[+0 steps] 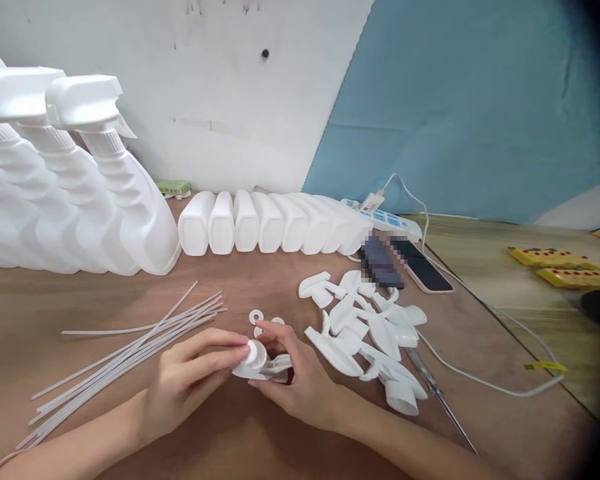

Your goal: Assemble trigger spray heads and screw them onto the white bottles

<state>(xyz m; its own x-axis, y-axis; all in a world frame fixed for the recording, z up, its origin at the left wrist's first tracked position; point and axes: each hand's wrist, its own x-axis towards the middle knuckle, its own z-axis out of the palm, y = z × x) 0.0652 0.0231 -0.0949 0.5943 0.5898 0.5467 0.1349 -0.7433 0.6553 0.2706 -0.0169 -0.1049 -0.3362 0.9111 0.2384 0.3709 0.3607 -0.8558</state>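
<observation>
My right hand [303, 373] is closed around a white trigger sprayer head [274, 367], its round neck turned up. With fingertips pressed together, my left hand [193, 370] grips a small white round part [251, 351] at that neck; whether it is seated in it I cannot tell. Just beyond my fingers lie a few flat white washers [256, 317], partly hidden. A pile of white sprayer heads [363, 327] is to the right of my right hand. Several thin white dip tubes [130, 360] lie loosely bundled to the left of my left hand.
White bottles fitted with sprayers [145, 213] stand at left. Several white bottles lie in a row [270, 230] along the wall. At right are a phone [423, 265], a power strip [393, 223], a white cable [485, 377] and a screwdriver [443, 400].
</observation>
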